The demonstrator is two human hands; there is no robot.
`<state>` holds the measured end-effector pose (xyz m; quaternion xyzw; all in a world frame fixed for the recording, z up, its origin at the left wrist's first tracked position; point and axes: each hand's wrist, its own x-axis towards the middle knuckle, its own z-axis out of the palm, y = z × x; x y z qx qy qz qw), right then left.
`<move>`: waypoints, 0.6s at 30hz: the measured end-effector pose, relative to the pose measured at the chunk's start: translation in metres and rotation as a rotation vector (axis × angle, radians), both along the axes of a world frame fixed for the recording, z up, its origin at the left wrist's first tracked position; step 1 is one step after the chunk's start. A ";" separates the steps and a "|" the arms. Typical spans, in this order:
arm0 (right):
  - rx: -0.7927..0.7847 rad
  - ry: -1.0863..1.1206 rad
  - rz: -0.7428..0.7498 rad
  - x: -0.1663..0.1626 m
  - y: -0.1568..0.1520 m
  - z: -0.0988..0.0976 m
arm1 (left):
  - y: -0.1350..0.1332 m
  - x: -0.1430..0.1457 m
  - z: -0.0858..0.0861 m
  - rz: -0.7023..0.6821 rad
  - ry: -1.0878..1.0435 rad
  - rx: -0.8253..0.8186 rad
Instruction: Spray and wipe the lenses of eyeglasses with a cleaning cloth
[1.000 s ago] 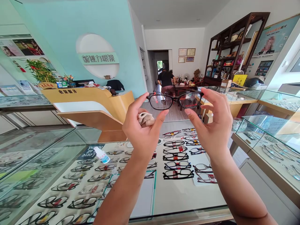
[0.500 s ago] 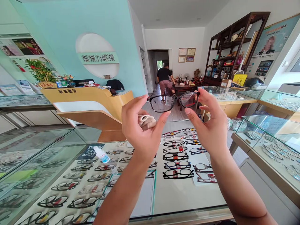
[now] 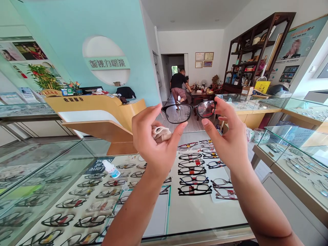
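Fingers of both hands pinch one pair of black-framed glasses (image 3: 191,112), held up at chest height above the counter. Left hand (image 3: 153,143): forefinger above and thumb below the rim of the left lens, remaining fingers curled over a crumpled beige cloth (image 3: 161,134) in the palm. Right hand (image 3: 228,136): forefinger and thumb closed on the outer edge of the right lens, other fingers loosely bent. Glass display counter (image 3: 205,218) directly below: rows of spectacle frames (image 3: 194,171) laid flat inside, mostly dark-rimmed, several with red tags. Small white dropper bottle (image 3: 111,169) with blue label lying tilted on the counter glass, left of the hands. Second glass case (image 3: 294,150) to the right, more frames within. Yellow reception desk (image 3: 102,112) behind, carrying a potted plant (image 3: 44,80) and small boxes. Dark wooden shelf unit (image 3: 256,54) on the right wall, stocked with assorted boxes and bottles. Person in dark shirt (image 3: 178,87) at a far table by the doorway.
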<state>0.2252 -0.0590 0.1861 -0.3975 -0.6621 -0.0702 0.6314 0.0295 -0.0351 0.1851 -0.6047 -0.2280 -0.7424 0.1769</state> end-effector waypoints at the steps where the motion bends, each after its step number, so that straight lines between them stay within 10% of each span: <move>1: -0.002 0.001 -0.003 0.000 -0.001 0.000 | -0.001 0.000 0.000 -0.005 -0.004 -0.005; 18: 0.143 0.027 -0.060 -0.006 -0.010 0.006 | -0.002 0.005 0.001 -0.088 -0.089 -0.173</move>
